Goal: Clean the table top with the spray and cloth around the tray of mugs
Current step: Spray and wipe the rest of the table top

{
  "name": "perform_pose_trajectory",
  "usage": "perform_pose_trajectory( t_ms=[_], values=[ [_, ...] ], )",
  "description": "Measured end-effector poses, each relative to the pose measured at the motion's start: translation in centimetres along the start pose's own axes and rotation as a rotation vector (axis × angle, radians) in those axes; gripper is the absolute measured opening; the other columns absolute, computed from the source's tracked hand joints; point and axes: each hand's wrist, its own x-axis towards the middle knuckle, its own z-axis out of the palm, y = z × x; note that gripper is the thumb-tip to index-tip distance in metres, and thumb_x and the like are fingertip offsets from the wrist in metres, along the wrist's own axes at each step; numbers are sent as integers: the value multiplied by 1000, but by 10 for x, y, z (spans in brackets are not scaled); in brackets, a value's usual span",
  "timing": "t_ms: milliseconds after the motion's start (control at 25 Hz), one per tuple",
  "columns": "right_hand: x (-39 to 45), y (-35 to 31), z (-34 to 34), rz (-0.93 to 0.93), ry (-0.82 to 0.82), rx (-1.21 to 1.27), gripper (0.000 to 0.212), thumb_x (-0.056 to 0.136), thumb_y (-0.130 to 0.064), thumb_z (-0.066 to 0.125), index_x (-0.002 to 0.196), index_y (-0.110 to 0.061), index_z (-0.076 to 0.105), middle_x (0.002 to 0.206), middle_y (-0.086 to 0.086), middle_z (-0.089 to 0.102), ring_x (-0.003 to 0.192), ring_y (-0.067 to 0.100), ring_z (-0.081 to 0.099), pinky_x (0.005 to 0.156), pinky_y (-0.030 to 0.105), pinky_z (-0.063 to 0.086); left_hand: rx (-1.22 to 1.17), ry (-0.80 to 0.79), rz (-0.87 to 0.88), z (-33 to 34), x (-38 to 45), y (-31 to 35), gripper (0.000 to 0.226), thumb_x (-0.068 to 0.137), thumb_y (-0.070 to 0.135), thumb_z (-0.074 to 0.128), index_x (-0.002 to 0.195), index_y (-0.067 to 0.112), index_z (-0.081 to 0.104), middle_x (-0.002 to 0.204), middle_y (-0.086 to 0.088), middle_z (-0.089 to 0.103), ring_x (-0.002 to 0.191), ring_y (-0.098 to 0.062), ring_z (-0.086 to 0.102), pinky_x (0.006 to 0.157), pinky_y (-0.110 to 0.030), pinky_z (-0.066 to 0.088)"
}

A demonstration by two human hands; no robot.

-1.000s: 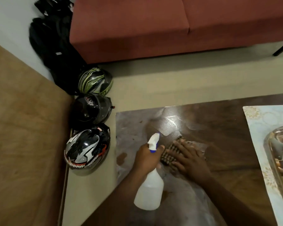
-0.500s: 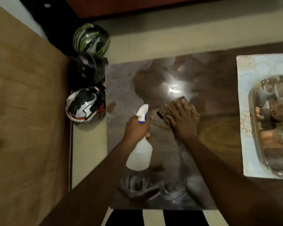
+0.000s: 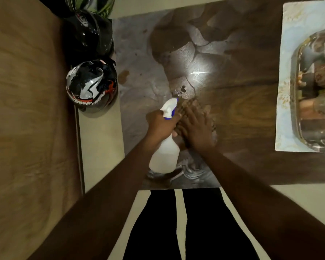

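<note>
My left hand (image 3: pixel 160 124) grips the neck of a white spray bottle (image 3: pixel 165 154) with a white and blue nozzle, held just above the dark wooden table top (image 3: pixel 242 113). Right beside it my right hand (image 3: pixel 194 126) lies flat, fingers spread, pressing a brown checked cloth (image 3: pixel 211 117) onto the table. Most of the cloth is hidden under the hand. The left part of the table top shows pale wet smears. At the right edge a shiny metal tray (image 3: pixel 296 94) with mugs stands on a pale blue mat (image 3: pixel 285 53).
Helmets rest on the floor to the left of the table: a black, white and red one (image 3: pixel 91 85) and a black one (image 3: pixel 86 32) behind it. A wooden panel (image 3: pixel 26 119) fills the left side. My legs (image 3: pixel 186 226) stand at the table's near edge.
The camera has tilted further down, so the sofa is out of sight and my legs show. Both hands and the cloth have come nearer to me along the table.
</note>
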Motion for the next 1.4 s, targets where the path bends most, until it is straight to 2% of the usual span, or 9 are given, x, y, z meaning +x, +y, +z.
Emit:
perform_pose_trajectory(
  t_ms=[120, 280, 440, 640, 800, 1000, 1200, 1320, 1400],
  values=[
    [-68, 37, -10, -171, 21, -131, 48, 96, -42, 45, 142, -37, 37, 152, 2, 33, 140, 24, 28, 112, 52, 22, -117, -144, -45, -7, -19, -15, 33, 92, 14, 64, 125, 7, 61, 82, -15, 63, 37, -5, 52, 40, -21, 44],
    [-40, -11, -4, 501, 134, 7, 46, 95, -39, 42, 141, -36, 38, 153, 3, 32, 141, 27, 25, 113, 52, 16, -154, -183, -139, -4, -32, -44, 9, 91, 11, 61, 96, 3, 63, 69, -11, 60, 34, -14, 49, 40, -21, 43],
    [-109, 9, 7, -79, 20, -106, 47, 98, -45, 32, 145, -36, 31, 154, 3, 30, 141, 27, 27, 111, 53, 22, -224, -238, -147, -15, -34, -71, 15, 92, 19, 63, 82, 8, 68, 73, -11, 67, 39, -16, 53, 42, -22, 44],
    [-96, -12, 3, 600, 162, -32, 47, 95, -41, 43, 141, -35, 39, 152, 6, 34, 139, 29, 29, 110, 54, 20, -251, -234, -152, -14, -32, -96, 31, 93, 20, 62, 64, 9, 60, 58, -9, 58, 37, -17, 50, 40, -22, 40],
    [-156, -7, 9, -41, 38, -105, 51, 94, -42, 49, 143, -33, 38, 153, 4, 31, 141, 26, 27, 111, 53, 24, -152, -226, -178, 3, -42, -109, 27, 92, 23, 65, 69, 9, 66, 64, -11, 63, 41, -16, 52, 41, -23, 43],
    [-121, -19, 8, 549, 141, -43, 46, 97, -42, 40, 143, -36, 37, 152, 3, 33, 140, 27, 25, 112, 51, 16, -71, 97, -72, -7, -38, -123, 35, 84, 35, 69, 107, 8, 71, 82, -13, 73, 67, -31, 67, 69, -41, 56],
    [-192, -20, 12, -175, -71, -160, 54, 95, -43, 44, 146, -39, 28, 158, -3, 17, 142, 24, 23, 113, 50, 17, -40, 55, 2, -29, -61, -122, 36, 93, 18, 64, 129, 18, 61, 80, -2, 66, 48, -3, 56, 49, -15, 47],
    [-158, -20, 6, 408, 57, -99, 48, 95, -41, 39, 143, -36, 36, 155, 1, 26, 141, 27, 25, 113, 52, 16, 23, 65, 30, -42, -71, -125, 37, 94, 21, 62, 131, 27, 59, 84, 2, 66, 48, -5, 57, 51, -13, 46],
    [-110, -68, 19, 526, 92, -1, 48, 95, -41, 40, 142, -35, 39, 153, 3, 31, 141, 27, 23, 112, 52, 14, -3, 76, 86, -48, -67, -124, 40, 94, 20, 62, 134, 22, 58, 113, 7, 65, 84, -4, 67, 78, -10, 49]
  ],
)
